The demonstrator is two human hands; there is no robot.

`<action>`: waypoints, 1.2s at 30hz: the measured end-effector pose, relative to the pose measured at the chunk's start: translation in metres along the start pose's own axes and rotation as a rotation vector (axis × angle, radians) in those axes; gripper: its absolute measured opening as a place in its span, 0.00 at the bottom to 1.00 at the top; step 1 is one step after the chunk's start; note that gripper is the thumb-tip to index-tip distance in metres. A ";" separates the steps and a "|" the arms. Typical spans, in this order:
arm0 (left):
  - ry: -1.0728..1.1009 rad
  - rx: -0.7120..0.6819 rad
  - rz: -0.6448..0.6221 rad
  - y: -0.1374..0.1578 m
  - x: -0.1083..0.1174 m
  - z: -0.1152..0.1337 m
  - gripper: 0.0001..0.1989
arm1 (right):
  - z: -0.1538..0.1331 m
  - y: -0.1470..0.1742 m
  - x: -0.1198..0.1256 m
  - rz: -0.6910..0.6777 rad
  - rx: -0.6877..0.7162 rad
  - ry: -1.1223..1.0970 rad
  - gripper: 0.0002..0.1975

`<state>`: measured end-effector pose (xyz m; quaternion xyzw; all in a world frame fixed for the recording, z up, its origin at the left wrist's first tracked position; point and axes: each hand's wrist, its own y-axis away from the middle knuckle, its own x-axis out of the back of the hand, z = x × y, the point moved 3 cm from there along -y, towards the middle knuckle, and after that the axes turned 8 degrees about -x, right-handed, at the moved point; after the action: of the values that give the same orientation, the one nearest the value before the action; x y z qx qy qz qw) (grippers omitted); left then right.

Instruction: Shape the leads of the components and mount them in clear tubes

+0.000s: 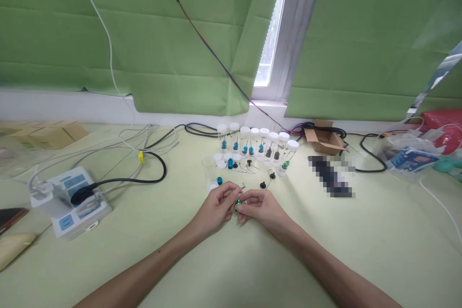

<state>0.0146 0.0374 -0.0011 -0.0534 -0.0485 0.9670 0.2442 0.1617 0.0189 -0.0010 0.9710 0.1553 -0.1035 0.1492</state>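
A small shiny green metal part (pixel 238 204) is pinched between my two hands just above the table. My left hand (pixel 221 203) closes on it from the left, its fingers bent. From the right, my right hand (pixel 260 208) grips the same part between thumb and fingers. The fingers hide most of its shape. Just beyond my hands lie small black parts with round flanges (pixel 263 185), thin metal rods, a blue metal part (pixel 220 180) and another blue part (pixel 230 163). Behind these stand several clear tubes with white caps (pixel 254 132), holding blue, dark or green parts.
On the left, a white power strip (pixel 77 221) has plugs and cables, with a black cable (pixel 144 181) looping beside it. An open cardboard box (pixel 325 144) is at the back right, a pixelated dark object (pixel 331 178) before it. Plastic bags (pixel 404 154) lie far right.
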 end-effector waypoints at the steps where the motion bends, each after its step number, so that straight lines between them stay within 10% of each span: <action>1: 0.019 0.000 -0.002 0.000 0.000 0.000 0.16 | 0.001 0.000 0.001 -0.002 0.006 -0.002 0.22; 36: 0.015 0.075 -0.099 -0.001 -0.005 0.008 0.17 | -0.003 0.001 0.006 0.024 -0.009 -0.016 0.23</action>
<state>0.0184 0.0356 0.0077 -0.0490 -0.0129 0.9545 0.2940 0.1680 0.0203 0.0007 0.9714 0.1427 -0.1087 0.1558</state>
